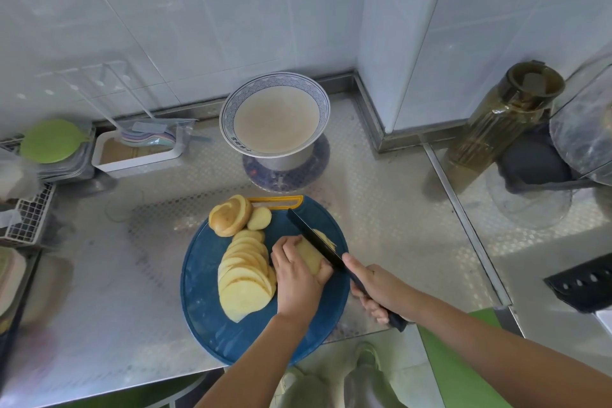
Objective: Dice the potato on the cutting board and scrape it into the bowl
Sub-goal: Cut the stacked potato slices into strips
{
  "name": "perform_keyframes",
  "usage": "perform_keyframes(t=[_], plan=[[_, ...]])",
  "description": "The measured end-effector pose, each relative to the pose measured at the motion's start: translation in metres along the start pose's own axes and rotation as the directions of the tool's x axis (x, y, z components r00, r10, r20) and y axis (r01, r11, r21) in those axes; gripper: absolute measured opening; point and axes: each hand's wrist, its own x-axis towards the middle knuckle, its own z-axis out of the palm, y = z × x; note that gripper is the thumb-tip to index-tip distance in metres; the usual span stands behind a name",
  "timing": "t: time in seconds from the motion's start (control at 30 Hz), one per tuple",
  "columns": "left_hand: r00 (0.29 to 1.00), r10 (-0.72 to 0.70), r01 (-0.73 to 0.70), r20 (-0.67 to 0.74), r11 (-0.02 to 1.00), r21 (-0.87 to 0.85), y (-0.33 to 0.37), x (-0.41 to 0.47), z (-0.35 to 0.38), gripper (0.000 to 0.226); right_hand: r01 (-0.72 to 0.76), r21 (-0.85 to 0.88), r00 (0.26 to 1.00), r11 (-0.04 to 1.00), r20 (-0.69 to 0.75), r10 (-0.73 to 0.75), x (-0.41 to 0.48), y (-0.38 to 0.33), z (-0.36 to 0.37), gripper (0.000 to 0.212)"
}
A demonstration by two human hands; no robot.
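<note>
Potato (pixel 309 257) axis seemingly along knife (pixel 314 238) (under left hand (pixel 298 281))

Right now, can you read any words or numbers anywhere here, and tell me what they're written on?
On the bowl, near side of the rim: a short row of tiny dark blue marks, maybe writing, too small and blurred to read.
On the cutting board, the knife and the bottle: no words or numbers show.
Nowhere else is there any text that can be read.
</note>
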Motion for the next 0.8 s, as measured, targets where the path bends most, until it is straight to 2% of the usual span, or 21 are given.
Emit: perform_keyframes(t=[0.2, 0.43, 0.8], plan=[[1.000, -0.010, 0.010, 0.004, 1.000, -0.022, 0.000, 0.000, 0.000, 0.053, 0.097, -0.150, 0.995, 0.984, 0.007, -0.097, 0.000, 0.002, -0.002, 0.069], [0.999, -0.029, 0.028, -0.026, 0.999, -0.041, 0.004, -0.001, -0.002, 0.053, 0.104, -0.080, 0.994, 0.991, 0.024, -0.102, -0.010, 0.002, 0.003, 0.069], [0.998, -0.061, 0.062, 0.007, 0.996, -0.067, 0.005, -0.002, -0.003, 0.050, 0.132, -0.122, 0.991, 0.984, 0.018, -0.131, -0.022, 0.000, 0.006, 0.067]])
